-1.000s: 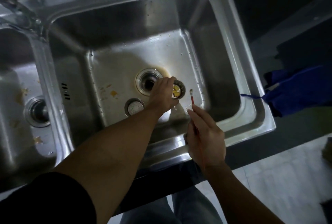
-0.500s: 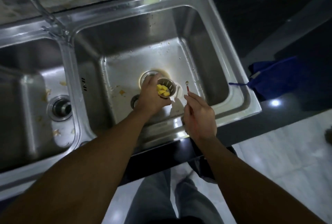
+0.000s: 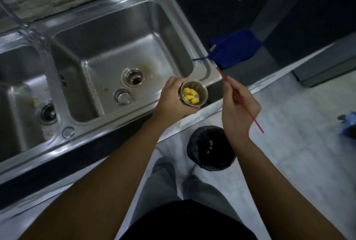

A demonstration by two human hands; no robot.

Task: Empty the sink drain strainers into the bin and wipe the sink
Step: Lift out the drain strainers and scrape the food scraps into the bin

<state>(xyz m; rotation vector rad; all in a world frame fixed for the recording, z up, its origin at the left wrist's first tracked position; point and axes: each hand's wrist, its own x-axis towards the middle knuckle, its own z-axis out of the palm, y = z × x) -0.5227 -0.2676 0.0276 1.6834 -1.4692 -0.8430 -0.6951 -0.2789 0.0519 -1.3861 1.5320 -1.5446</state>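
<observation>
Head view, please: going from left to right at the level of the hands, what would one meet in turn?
Left drain → right drain → left hand → strainer, held by that hand → right hand, holding a red stick.

Only one camera is working here, a wide-angle one worn on the person's head, pointing steeply down and slightly forward. It is taking in the double sink (image 3: 115, 27) at far left, the desk's (image 3: 221, 4) front edge crossing diagonally, and the floor (image 3: 298, 143) with the bin (image 3: 192, 153) near right. Both forearms (image 3: 115, 172) are showing from the near edge, close beneath the lens.
</observation>
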